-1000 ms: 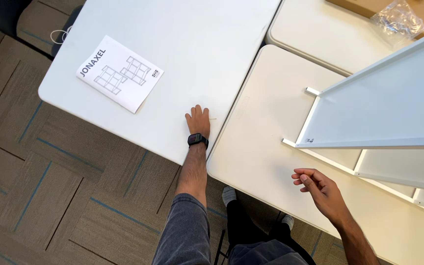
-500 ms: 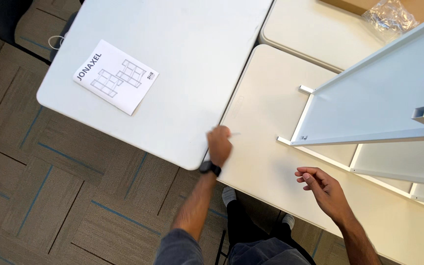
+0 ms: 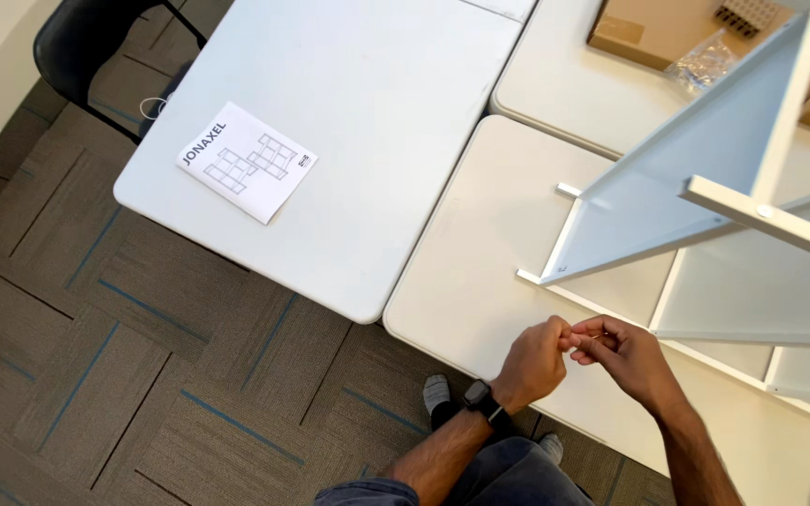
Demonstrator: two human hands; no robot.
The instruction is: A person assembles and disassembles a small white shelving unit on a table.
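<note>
Both my hands, left (image 3: pixel 529 364) and right (image 3: pixel 622 358), pinch something tiny, fingertips touching, over the table's (image 3: pixel 480 281) near edge; white frame (image 3: pixel 705 187) close right, booklet (image 3: pixel 247 161) far left.

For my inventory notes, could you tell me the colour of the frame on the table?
White, seen best in the head view: the frame matches the table.

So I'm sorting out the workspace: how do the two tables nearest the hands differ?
The left table looks cooler white, while the right table is creamier. The left table carries only a folded instruction sheet; the right table bears a white metal frame. The left hand and right hand meet over the right table's near edge, away from the left table. Both have rounded corners and sit edge to edge.
</note>
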